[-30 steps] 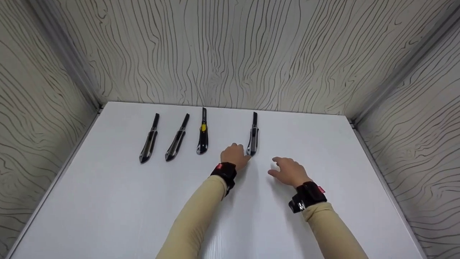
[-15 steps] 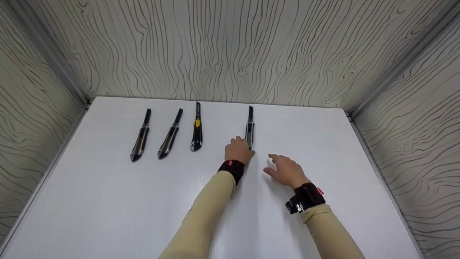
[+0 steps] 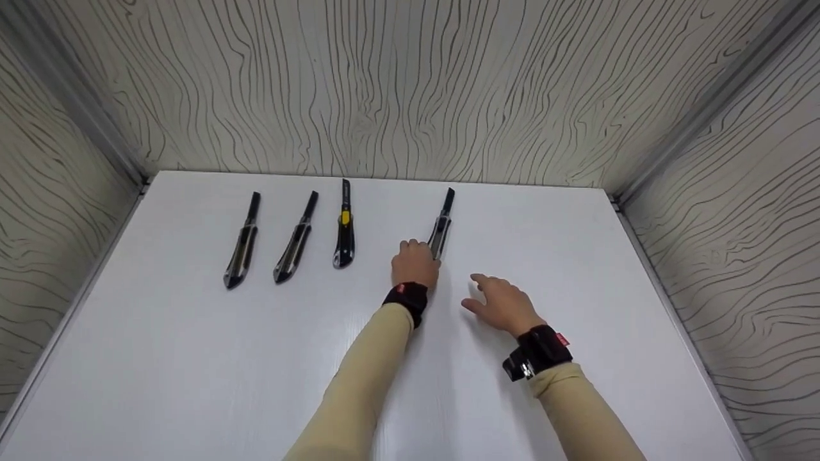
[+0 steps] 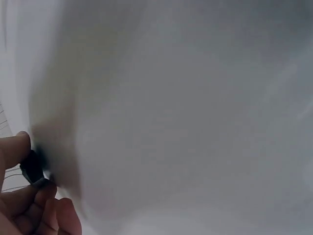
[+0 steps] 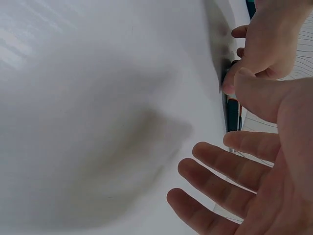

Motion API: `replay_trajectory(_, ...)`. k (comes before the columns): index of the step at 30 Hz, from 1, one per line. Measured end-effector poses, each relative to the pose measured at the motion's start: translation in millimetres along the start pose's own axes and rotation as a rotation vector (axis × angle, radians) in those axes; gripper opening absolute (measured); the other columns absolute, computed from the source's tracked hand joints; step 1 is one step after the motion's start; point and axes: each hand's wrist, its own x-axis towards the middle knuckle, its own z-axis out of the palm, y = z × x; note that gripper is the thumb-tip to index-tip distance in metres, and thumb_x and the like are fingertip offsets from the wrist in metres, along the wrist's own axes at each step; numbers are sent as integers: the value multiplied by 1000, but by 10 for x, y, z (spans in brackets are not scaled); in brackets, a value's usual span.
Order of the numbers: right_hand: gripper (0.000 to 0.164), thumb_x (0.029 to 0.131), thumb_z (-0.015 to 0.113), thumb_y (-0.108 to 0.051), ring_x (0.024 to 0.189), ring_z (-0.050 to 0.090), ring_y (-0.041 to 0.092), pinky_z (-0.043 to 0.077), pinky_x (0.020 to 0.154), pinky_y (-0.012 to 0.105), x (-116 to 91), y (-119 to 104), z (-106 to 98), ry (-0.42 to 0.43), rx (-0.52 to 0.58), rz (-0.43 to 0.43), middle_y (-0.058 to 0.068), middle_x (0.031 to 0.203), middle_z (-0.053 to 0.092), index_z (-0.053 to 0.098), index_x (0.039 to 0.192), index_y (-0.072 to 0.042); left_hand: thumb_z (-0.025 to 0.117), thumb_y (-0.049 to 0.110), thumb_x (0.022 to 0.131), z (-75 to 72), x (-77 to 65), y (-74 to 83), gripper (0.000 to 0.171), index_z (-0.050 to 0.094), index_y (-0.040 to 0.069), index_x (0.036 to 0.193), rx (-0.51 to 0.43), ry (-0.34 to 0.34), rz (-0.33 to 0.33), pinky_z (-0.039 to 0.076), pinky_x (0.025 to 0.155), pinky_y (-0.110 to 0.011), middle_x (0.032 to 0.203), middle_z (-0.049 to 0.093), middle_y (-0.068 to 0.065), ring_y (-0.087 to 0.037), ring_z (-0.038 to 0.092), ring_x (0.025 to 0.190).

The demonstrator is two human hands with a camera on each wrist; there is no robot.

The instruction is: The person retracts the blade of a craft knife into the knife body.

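- Towering beyond the grip, a pale back wall (image 3: 384,96) ran with dark wavy lines, and patterned side walls (image 3: 737,256) closed in to the left and right of it.
- Beneath the grip stretched the white table (image 3: 173,358), its far edge up by that back wall.
- In from the near side came two tan sleeves, the left sleeve (image 3: 359,365) leading up to the grip, the right sleeve (image 3: 589,410) lower and off to its right.
- And the grip itself: the left hand (image 3: 415,264) had the handle end of the gripped cutter (image 3: 441,234) pinched between thumb and fingers!
- Right of the grip, the right hand (image 3: 503,304) hovered near, fingers spread, thumb held apart.
- Ahead of the grip ran the gripped cutter, dark blade pointing away and leaning right; whether its handle touched the table, you couldn't tell.
- Left of the grip lay three more, well apart: the black cutter (image 3: 344,242) closest, then the middle grey cutter (image 3: 293,250), then the outer grey cutter (image 3: 241,253).
- Just behind the grip sat a black wristband (image 3: 407,298).
- Smallest of all, a yellow slider (image 3: 346,218) shone on the black cutter, ahead and left of the grip.
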Motion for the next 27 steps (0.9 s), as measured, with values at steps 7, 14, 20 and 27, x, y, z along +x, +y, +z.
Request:
replay_trajectory(7, 58, 93, 63, -37, 115, 62, 34, 51, 96, 51, -21, -37, 25, 4, 5, 5, 18, 122, 66, 51, 138, -2, 67, 39, 90, -49, -73, -75, 34, 71, 7, 99, -74, -11, -21, 57, 71, -35, 93, 66, -5, -19, 60, 92)
replay_trajectory(14, 59, 93, 62, -37, 114, 62, 35, 51, 95, 52, -20, -62, 53, -5, -1, 1, 18, 121, 67, 51, 138, -1, 71, 37, 87, -90, -186, -192, 32, 72, 7, 99, -145, 53, -28, 56, 68, -36, 90, 66, -6, -20, 61, 88)
replay_trajectory(20, 58, 95, 59, -39, 115, 61, 37, 51, 95, 53, 27, -127, 54, -4, -30, -5, 20, 121, 66, 51, 137, 1, 71, 36, 89, -215, -358, -267, 34, 70, 8, 107, -222, 64, -23, 54, 70, -35, 94, 65, -5, -19, 59, 88)
replay_trajectory(27, 62, 101, 42, -51, 117, 60, 39, 50, 95, 54, 117, -327, 26, 29, 18, 12, 20, 126, 64, 53, 136, 0, 71, 36, 88, -358, -613, -412, 33, 69, 10, 108, -280, 125, 35, 52, 68, -34, 90, 63, -2, -18, 58, 84)
